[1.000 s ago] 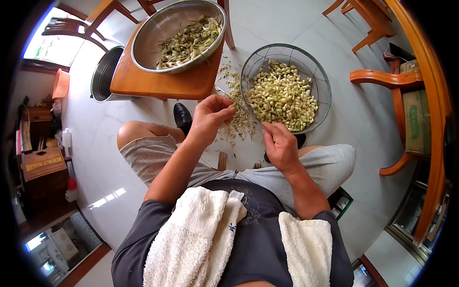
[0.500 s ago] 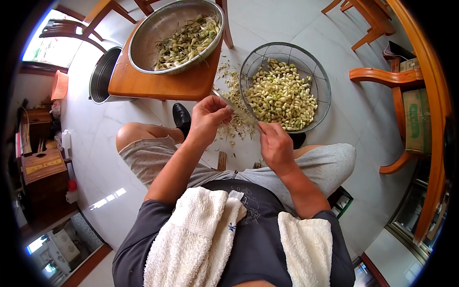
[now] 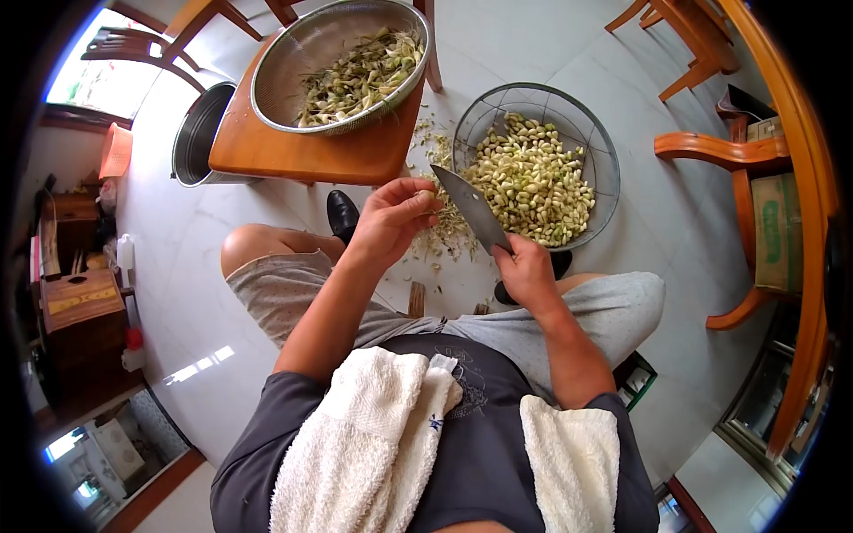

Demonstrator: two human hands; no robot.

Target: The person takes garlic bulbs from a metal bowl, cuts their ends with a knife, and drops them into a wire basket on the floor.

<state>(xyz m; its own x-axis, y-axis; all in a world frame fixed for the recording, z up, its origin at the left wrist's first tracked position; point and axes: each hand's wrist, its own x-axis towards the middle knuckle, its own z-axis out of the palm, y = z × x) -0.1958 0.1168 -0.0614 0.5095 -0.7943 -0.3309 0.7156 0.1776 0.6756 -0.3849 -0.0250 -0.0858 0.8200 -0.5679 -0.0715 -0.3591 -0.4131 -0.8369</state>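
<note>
over the scraps (image 3: 453,233), the right hand (image 3: 528,274), grasping the knife (image 3: 477,213), has swung it broadside, seemingly between cuts, while the left hand (image 3: 404,216) pinches something indistinct.

Floor (image 3: 204,364) glare — dark, curved edges

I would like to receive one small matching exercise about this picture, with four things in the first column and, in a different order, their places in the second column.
Things
1. knife
2. metal colander
3. wire basket
4. towel

Places
A. to the right of the nearest wooden chair, with pale pieces inside
B. draped over the dark shirt
C. held in the right hand
D. standing on the seat of that same chair

Right pairs
1-C, 2-D, 3-A, 4-B
</note>
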